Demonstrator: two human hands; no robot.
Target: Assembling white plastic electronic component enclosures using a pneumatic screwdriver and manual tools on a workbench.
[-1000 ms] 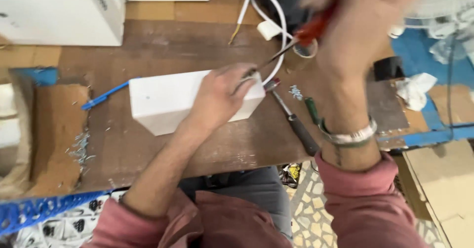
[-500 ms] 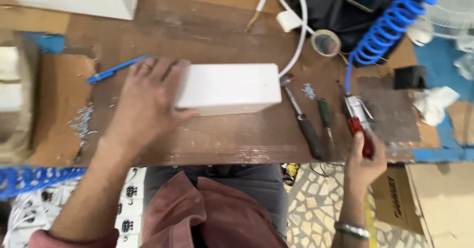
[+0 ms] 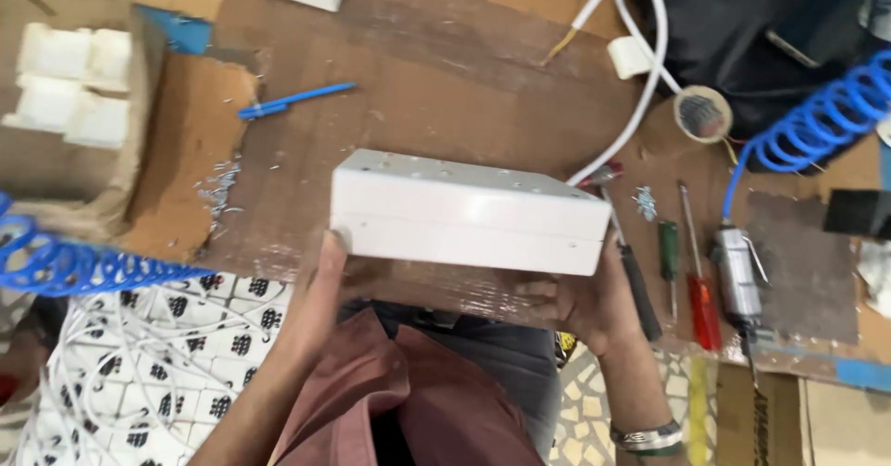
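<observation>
A long white plastic box with small holes in its top face is lifted at the near edge of the wooden table. My left hand grips its lower left corner from beneath. My right hand holds its lower right end, fingers under the box. A white cable runs from the box's right end toward the back of the table.
Right of the box lie a black-handled, a green-handled and a red-handled screwdriver, a pneumatic tool on a blue coiled hose, and a tape roll. A blue pen, metal shavings and a cardboard box with white foam sit left.
My right hand let go of the red-handled tool, which now lies on the table, and moved to the box. Both hands now hold the box, pulled toward me.
</observation>
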